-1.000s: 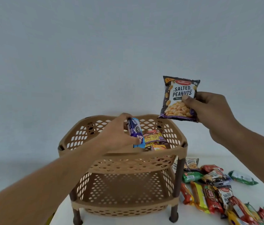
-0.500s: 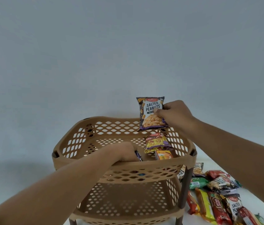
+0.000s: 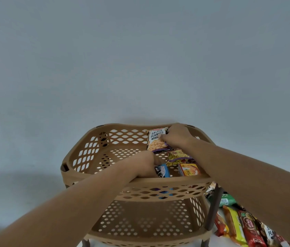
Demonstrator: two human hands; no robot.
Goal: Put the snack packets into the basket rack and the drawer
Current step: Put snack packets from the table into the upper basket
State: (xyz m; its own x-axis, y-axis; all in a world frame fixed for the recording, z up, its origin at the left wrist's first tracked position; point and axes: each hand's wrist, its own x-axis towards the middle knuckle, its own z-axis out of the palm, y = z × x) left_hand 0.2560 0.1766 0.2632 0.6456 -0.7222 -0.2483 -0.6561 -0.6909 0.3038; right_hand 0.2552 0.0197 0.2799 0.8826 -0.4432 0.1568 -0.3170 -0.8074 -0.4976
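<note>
head view: right hand (image 3: 175, 137) grips peanut packet (image 3: 156, 140) inside basket rack (image 3: 80, 157).

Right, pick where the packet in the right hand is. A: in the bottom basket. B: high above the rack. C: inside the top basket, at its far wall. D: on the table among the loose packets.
C: the right hand grips the salted peanuts packet inside the top basket, against its far wall.
</note>
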